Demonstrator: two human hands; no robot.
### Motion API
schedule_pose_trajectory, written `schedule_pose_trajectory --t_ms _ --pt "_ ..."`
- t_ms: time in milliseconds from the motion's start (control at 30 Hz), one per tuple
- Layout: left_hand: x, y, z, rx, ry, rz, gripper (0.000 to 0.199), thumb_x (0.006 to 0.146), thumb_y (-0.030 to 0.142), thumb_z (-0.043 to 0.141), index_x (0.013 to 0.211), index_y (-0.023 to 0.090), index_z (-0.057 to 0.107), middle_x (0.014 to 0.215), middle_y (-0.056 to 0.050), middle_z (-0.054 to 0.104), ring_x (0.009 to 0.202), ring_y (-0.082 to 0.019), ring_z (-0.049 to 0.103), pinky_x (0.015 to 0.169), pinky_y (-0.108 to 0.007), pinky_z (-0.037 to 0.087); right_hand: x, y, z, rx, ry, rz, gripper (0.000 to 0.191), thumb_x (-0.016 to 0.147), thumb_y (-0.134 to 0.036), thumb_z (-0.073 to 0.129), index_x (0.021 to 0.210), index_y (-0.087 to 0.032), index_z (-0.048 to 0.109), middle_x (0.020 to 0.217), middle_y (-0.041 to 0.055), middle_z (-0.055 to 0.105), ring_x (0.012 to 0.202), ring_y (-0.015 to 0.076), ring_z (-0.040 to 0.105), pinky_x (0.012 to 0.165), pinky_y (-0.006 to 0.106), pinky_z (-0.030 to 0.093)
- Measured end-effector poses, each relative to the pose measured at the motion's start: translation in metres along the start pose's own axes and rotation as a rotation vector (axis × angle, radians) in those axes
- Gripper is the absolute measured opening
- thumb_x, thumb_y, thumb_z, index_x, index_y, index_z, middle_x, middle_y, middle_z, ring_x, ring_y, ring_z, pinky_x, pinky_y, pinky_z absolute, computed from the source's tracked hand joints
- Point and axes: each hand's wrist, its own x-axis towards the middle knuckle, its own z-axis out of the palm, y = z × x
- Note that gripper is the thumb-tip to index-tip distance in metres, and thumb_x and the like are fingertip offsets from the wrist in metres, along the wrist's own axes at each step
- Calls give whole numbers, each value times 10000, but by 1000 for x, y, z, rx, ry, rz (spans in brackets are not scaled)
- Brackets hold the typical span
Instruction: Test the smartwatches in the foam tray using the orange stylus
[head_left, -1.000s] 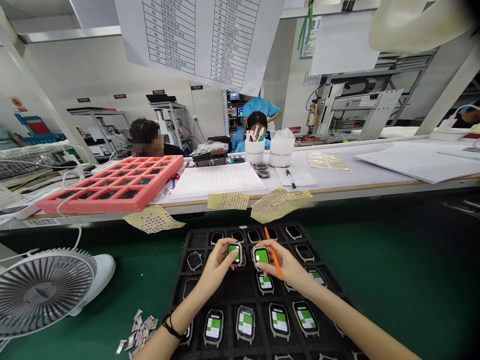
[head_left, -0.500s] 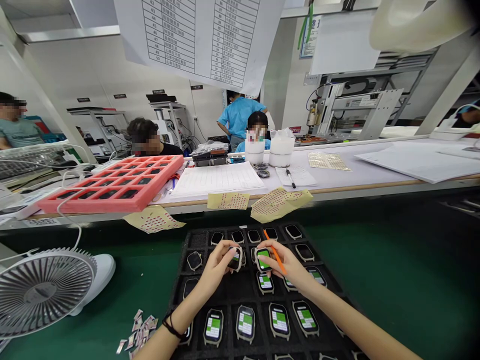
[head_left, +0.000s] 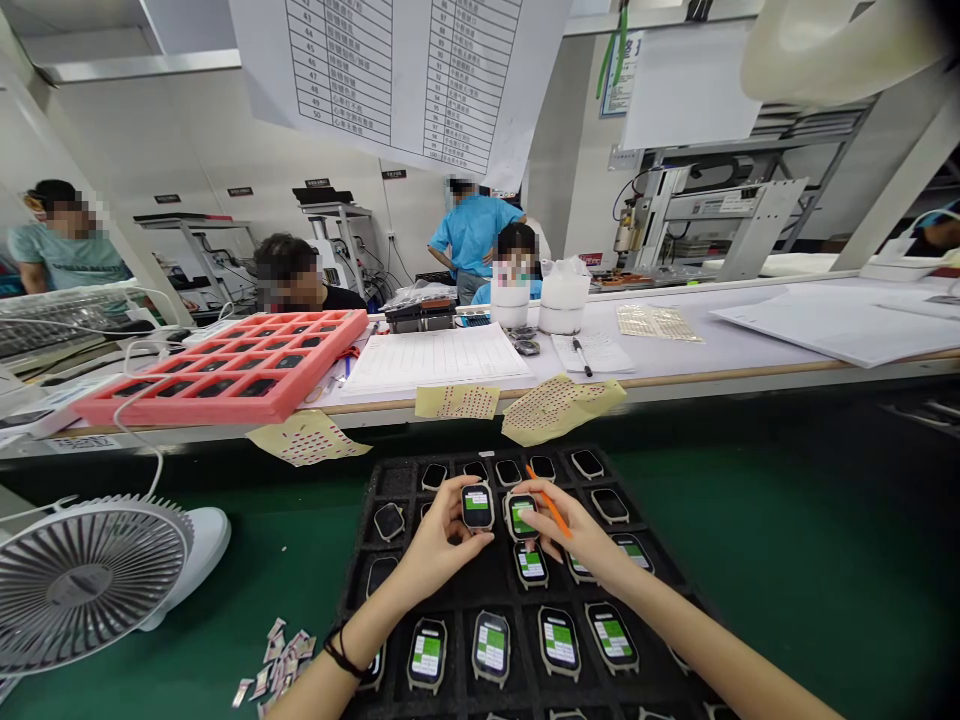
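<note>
My left hand (head_left: 442, 545) grips a strapless smartwatch (head_left: 477, 506) by its edges. Its lit screen, partly white and green, faces me. Just to the right, my right hand (head_left: 574, 530) has a second smartwatch (head_left: 520, 516) between thumb and fingers, the thumb over its green screen. A slim orange stick (head_left: 553, 508) is tucked among the fingers of that same hand. Both watches are above a black foam tray (head_left: 469, 585) with more watches in its compartments. Screens in the nearer rows glow green and white, such as on one watch (head_left: 491, 648); those at the back are dark.
A white fan (head_left: 90, 580) stands left of the tray, near a pile of small strips (head_left: 281, 660) on the green bench. Along the raised shelf lie a pink foam tray (head_left: 225, 375), paper sheets (head_left: 439, 355) and a pen (head_left: 581, 357). Several people are beyond it.
The left fingers have opened out to the edges of their watch, whose screen now faces me more squarely. The right-hand watch has shifted slightly left. A person at far left has moved.
</note>
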Motion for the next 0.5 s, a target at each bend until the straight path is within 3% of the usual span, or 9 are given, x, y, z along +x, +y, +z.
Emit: schedule_pose_trajectory --t_ms 100,167,267,400,500 --pt "-4 5 4 228 10 81 375 787 174 621 1131 214 476 1036 -64 603 856 -181 589 688 -277 472 1 3 1 -24 13 9 430 809 -581 580 1050 -225 560 782 -17 540 442 87 517 391 220 386" --pt "-6 7 6 393 23 193 360 768 167 649 1097 219 512 1109 -78 593 973 -223 580 814 -344 483 -1 2 4 -49 13 14 445 829 -595 541 1069 -221 569 736 -15 545 487 118 532 443 243 432" --pt "-5 6 8 576 3 345 421 756 141 667 1137 240 519 1266 -89 534 1208 -270 470 1002 -436 402 -7 -3 11 -145 17 -6 443 861 -582 501 1101 -220 584 742 3 562 580 157 546 542 282 471" --pt "-5 0 8 731 -52 364 533 738 55 617 1216 249 483 1253 -97 571 1167 -283 524 958 -467 430 -16 -6 18 -311 0 -56 385 890 -478 537 1202 -254 556 925 36 621 774 204 579 764 351 474" --pt "-6 1 6 782 -41 404 564 696 29 604 1211 229 490 1248 -118 576 1145 -301 535 930 -473 438 -16 -3 18 -240 -62 -34 423 873 -463 570 1242 -261 529 990 54 619 880 227 581 785 362 482"
